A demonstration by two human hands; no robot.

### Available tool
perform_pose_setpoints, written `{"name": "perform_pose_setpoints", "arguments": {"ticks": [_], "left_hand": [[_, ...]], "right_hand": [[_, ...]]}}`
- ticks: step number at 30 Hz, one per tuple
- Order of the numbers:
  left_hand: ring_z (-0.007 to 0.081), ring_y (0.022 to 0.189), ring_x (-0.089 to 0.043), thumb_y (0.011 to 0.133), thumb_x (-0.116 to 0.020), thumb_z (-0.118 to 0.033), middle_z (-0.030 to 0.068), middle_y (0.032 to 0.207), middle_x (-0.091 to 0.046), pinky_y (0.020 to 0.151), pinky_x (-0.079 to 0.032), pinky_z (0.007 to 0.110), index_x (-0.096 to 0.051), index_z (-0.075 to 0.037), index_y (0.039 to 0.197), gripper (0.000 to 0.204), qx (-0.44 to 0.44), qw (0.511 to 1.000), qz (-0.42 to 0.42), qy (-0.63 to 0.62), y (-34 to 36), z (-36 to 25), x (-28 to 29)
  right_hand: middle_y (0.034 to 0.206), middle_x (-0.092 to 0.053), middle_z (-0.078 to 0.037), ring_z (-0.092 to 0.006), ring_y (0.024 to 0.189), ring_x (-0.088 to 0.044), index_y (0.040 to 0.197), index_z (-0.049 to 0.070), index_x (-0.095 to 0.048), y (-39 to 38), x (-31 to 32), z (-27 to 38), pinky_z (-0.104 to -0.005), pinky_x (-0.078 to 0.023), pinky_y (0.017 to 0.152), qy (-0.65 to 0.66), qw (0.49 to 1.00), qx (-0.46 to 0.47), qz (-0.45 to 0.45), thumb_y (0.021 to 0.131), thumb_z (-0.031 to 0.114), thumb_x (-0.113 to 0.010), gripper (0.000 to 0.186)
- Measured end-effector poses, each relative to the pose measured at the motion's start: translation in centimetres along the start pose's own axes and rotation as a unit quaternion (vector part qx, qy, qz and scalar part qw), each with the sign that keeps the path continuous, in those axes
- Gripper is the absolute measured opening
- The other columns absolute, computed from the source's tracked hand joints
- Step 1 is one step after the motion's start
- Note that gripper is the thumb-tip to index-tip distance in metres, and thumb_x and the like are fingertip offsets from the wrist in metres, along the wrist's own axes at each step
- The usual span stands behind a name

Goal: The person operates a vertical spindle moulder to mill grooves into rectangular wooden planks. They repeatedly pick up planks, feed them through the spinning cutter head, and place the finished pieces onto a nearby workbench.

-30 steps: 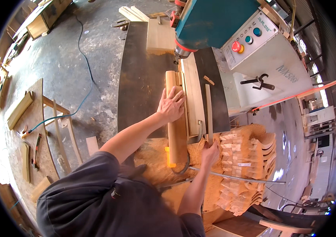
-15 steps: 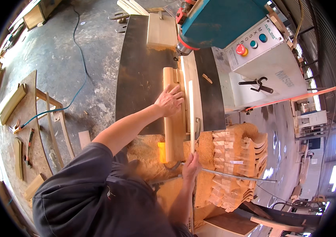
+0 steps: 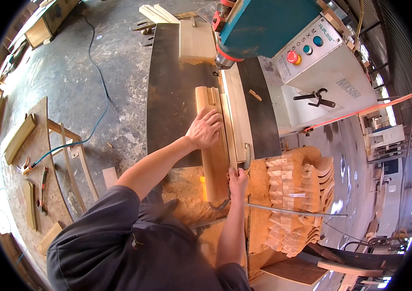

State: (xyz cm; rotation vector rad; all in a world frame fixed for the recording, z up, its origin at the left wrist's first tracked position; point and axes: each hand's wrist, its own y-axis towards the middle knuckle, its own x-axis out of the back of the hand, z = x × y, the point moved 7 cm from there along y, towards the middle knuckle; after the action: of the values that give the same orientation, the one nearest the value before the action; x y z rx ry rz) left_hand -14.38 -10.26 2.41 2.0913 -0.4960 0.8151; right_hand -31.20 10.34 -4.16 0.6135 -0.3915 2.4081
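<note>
My left hand (image 3: 205,130) grips a long rounded wooden workpiece (image 3: 213,172) with a slot near its far end, lying lengthwise on the machine's dark table (image 3: 167,72). My right hand (image 3: 237,182) pinches the near end of a thin wooden strip (image 3: 227,131), which lies along the workpiece's right side, beside a pale straight board (image 3: 241,126). The machine's chuck and bit (image 3: 223,63) hang just beyond the workpiece's far end.
A teal machine head (image 3: 264,24) with a button panel (image 3: 305,48) stands ahead. At right are stacked curved wooden pieces (image 3: 298,199) in sawdust and a metal bar (image 3: 298,211). At left, a side board (image 3: 51,194) carries offcuts and tools; a hose (image 3: 102,77) crosses the floor.
The workpiece has shifted left, away from the pale board, with my left hand on it. My right hand has moved left, bringing the thin strip against the workpiece's right side.
</note>
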Motion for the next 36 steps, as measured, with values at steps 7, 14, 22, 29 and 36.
{"name": "perform_pose_setpoints", "arguments": {"ticks": [7,14,22,29,36], "left_hand": [[0.0472,0.157,-0.026,0.101,-0.055,-0.029,0.0267,0.166,-0.034,0.129,-0.021,0.058,-0.051,-0.002,0.153,0.058,0.193,0.977,0.037,0.084,-1.7,0.8,-1.5],[0.0487,0.155,-0.028,0.1,-0.056,-0.029,0.0258,0.166,-0.034,0.127,-0.025,0.058,-0.054,-0.007,0.149,0.054,0.166,0.984,0.002,0.065,0.1,0.5,-3.3],[0.0515,0.154,-0.03,0.1,-0.057,-0.029,0.0228,0.166,-0.036,0.126,-0.025,0.061,-0.061,-0.021,0.145,0.046,0.173,0.98,0.042,0.09,0.8,0.4,-3.5],[0.0528,0.151,-0.033,0.1,-0.06,-0.033,0.0156,0.166,-0.039,0.124,-0.027,0.063,-0.061,-0.02,0.145,0.047,0.152,0.98,0.055,0.12,-0.3,0.2,-3.2],[0.053,0.15,-0.035,0.102,-0.056,-0.032,0.0177,0.166,-0.038,0.124,-0.025,0.066,-0.056,-0.037,0.151,0.05,0.114,0.978,0.1,0.146,-0.4,0.1,-2.3]], "right_hand": [[0.087,-0.072,-0.019,-0.0348,0.082,-0.071,0.099,-0.005,-0.064,-1.5,1.2,1.1,-0.0441,-0.053,0.073,-0.081,0.993,0.081,-0.039,0.098,0.024,-0.069,0.029],[0.084,-0.069,-0.024,-0.0425,0.078,-0.069,0.099,-0.003,-0.063,-0.9,1.4,0.8,-0.0472,-0.051,0.067,-0.128,0.984,0.099,-0.08,0.097,0.019,-0.073,0.024],[0.079,-0.067,-0.023,-0.0454,0.075,-0.067,0.092,0.0,-0.06,-1.8,2.5,4.4,-0.0503,-0.049,0.063,-0.204,0.942,0.191,-0.187,0.098,0.015,-0.071,0.02],[0.08,-0.072,-0.018,-0.0389,0.074,-0.072,0.094,0.001,-0.066,-0.8,2.4,2.9,-0.0453,-0.054,0.065,-0.13,0.979,0.118,-0.1,0.094,0.015,-0.078,0.019],[0.082,-0.075,-0.019,-0.0319,0.075,-0.075,0.105,0.003,-0.08,0.4,0.4,1.3,-0.0386,-0.056,0.067,-0.034,0.995,0.045,-0.085,0.09,0.013,-0.08,0.018]]}}
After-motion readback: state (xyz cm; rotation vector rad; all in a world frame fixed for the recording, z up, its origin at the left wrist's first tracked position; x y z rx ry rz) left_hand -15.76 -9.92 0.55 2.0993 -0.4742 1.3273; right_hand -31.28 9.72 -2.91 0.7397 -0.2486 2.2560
